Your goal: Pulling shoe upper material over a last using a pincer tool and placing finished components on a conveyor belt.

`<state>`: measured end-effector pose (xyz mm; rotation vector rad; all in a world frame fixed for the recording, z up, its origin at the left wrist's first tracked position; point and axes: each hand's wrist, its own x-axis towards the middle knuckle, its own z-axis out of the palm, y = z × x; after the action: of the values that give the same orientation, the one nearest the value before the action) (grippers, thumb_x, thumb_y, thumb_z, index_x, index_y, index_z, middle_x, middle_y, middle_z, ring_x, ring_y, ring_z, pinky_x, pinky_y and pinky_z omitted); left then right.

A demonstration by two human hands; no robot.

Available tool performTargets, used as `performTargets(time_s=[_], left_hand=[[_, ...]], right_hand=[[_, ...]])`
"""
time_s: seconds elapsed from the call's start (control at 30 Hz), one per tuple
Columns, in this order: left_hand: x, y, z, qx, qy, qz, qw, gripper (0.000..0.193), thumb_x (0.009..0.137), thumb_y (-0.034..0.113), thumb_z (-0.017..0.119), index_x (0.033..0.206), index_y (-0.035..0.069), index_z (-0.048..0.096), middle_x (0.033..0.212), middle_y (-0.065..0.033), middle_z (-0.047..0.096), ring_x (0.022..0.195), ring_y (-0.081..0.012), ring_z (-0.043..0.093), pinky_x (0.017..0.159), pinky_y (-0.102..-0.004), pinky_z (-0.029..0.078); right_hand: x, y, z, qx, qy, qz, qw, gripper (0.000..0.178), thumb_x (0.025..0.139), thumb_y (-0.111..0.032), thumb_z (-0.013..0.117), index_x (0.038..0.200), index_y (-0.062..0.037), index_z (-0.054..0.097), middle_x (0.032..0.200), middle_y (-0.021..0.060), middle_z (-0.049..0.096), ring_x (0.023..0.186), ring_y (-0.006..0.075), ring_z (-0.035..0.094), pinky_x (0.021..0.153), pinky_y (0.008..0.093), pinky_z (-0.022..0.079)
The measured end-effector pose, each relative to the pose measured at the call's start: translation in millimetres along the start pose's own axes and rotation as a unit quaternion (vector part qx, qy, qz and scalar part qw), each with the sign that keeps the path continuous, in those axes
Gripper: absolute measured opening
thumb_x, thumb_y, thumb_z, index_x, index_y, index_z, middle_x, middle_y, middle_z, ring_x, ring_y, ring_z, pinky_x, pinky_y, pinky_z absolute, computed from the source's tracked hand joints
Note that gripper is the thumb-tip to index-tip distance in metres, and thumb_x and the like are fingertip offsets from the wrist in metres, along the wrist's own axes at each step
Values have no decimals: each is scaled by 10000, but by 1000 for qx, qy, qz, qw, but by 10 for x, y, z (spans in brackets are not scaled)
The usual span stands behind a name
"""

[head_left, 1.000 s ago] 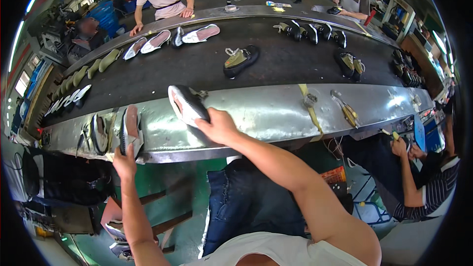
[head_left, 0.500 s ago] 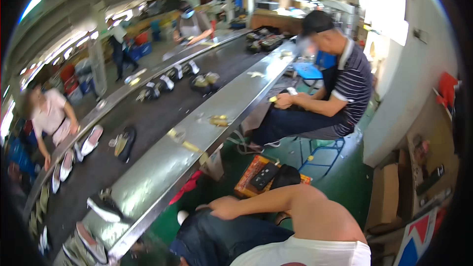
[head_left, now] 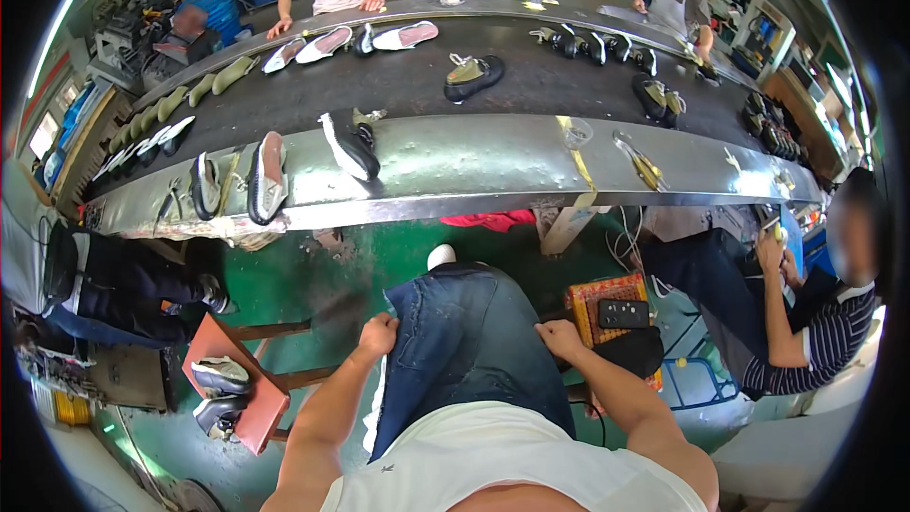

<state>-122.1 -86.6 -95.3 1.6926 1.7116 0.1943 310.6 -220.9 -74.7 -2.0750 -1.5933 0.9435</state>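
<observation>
Head view: denim cloth [head_left: 464, 337] lies between left hand [head_left: 379, 333], clutching it, and right hand [head_left: 562, 339], whose grip is unclear.

- Metal-edged desk [head_left: 455, 156], ahead of the left grip [head_left: 380, 332] and right grip [head_left: 561, 338]
- Three shoes [head_left: 268, 180] on the near edge, ahead-left of left grip
- Yellow-handled tool [head_left: 649, 173], ahead-right of right grip
- Olive-black shoe [head_left: 474, 81], mid-desk, ahead between grips

Three shoes [head_left: 267, 180] lie on the left of the bench [head_left: 474, 156], a tool [head_left: 647, 171] on its right. Behind it, one shoe [head_left: 473, 81] sits in the middle of the belt [head_left: 379, 90]. Near left, two more shoes [head_left: 222, 376] rest on a stool [head_left: 266, 408].
</observation>
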Motion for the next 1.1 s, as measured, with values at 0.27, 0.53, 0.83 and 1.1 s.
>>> performTargets(time_s=[0.27,0.53,0.83,1.1], left_hand=[[-523,553,-925,-23,296,176,938,206,991,209,561,938,13,596,854,-274,661,831,-500,635,736,-557,507],[-1948,-1000,-1562,183,-165,13,969,233,896,238,651,952,14,682,842,-194,719,805,-386,697,734,-438,555],[333,-808,-3278,-17,433,-42,900,429,827,293,751,1046,-58,638,961,-290,690,922,-404,691,787,-470,534],[1895,-1024,-4666,90,380,-210,896,1008,760,655,718,1323,-157,519,1275,-323,623,1215,-391,618,1026,-420,481]], right_hand=[[-444,-628,-682,-94,174,-207,958,362,984,-302,591,743,-32,589,739,180,614,704,398,625,624,483,481],[-1003,-1425,-712,-222,-237,-328,887,376,997,-353,550,808,-46,657,795,156,684,780,385,672,697,480,533],[73,-1591,-1666,-101,66,-184,976,236,893,-251,674,996,-38,665,909,181,668,872,374,667,760,448,528],[2113,-452,-2756,-310,433,-11,846,586,942,-291,654,1414,6,472,1458,254,482,1382,432,412,1142,511,335]])
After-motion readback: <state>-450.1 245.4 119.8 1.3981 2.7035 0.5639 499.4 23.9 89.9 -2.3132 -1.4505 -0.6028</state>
